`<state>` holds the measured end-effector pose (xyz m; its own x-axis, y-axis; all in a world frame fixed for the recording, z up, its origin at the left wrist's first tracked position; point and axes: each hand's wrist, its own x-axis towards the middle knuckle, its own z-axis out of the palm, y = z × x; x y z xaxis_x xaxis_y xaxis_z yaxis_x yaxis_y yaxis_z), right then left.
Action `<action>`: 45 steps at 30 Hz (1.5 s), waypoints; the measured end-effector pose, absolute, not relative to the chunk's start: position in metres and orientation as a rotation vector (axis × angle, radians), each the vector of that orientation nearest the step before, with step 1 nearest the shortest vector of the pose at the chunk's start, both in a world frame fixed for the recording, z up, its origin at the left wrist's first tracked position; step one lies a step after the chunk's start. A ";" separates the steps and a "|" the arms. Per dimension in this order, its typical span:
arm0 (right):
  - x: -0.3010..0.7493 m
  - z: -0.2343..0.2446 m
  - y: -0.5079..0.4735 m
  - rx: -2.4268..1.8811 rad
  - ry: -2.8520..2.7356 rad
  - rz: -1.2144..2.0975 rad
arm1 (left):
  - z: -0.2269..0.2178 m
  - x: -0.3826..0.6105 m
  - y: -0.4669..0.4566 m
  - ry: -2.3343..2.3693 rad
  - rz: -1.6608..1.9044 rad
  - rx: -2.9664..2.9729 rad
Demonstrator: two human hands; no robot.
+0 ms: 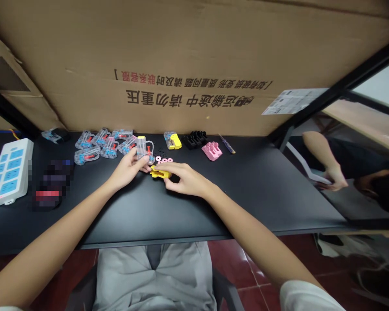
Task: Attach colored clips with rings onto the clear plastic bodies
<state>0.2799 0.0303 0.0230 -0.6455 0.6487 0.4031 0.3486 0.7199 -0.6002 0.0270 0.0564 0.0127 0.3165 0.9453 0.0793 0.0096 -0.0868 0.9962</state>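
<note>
My left hand grips a clear plastic toy water gun with a red trigger and a yellow top, held upright above the table. Close beside it, my right hand has its fingers around a yellow plastic piece with rounded lobes at one end. The two held parts are near each other; whether they touch I cannot tell. Just behind my hands lie small pink rings and small black rings.
Several clear gun bodies lie at the back left. Further right are a yellow-capped body, black pieces, pink pieces and a screwdriver. A power strip lies far left; cardboard stands behind. Another person's hand shows at right.
</note>
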 end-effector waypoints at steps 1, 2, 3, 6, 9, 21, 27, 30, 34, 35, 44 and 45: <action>0.279 0.022 0.031 -0.767 -2.265 0.653 | 0.013 0.028 0.055 0.935 1.032 1.442; 0.279 0.021 0.031 -0.795 -2.220 0.671 | 0.013 0.029 0.053 0.927 1.041 1.460; 0.278 0.020 0.032 -0.829 -2.168 0.703 | 0.013 0.029 0.051 0.921 1.043 1.473; 0.276 0.016 0.034 -0.878 -1.967 0.948 | 0.013 0.031 0.048 0.911 1.031 1.489; 0.275 0.015 0.038 -0.879 -1.729 1.176 | 0.012 0.030 0.050 0.913 1.019 1.477; 0.273 0.018 0.043 -0.977 -1.295 1.353 | 0.018 0.026 0.049 0.829 0.857 1.522; 0.262 0.012 0.039 -0.935 -1.247 1.459 | 0.015 0.026 0.051 0.833 0.834 1.500; 0.258 0.008 0.038 -0.916 -1.221 1.471 | 0.014 0.027 0.052 0.849 0.830 1.496; 0.256 0.005 0.036 -0.925 -1.231 1.475 | 0.013 0.027 0.052 0.864 0.812 1.530; 0.256 0.005 0.036 -0.929 -1.236 1.471 | 0.012 0.027 0.052 0.868 0.810 1.536; 0.253 0.001 0.036 -0.944 -1.280 1.405 | 0.012 0.027 0.051 0.905 0.809 1.552; 0.253 0.001 0.036 -0.946 -1.284 1.399 | 0.012 0.027 0.051 0.906 0.810 1.553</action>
<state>0.2525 0.0362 0.0007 -0.2205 0.9730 0.0678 -0.1510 0.0346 -0.9879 0.0274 0.0512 0.0119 0.4719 0.8813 0.0265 0.1253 -0.0968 0.9874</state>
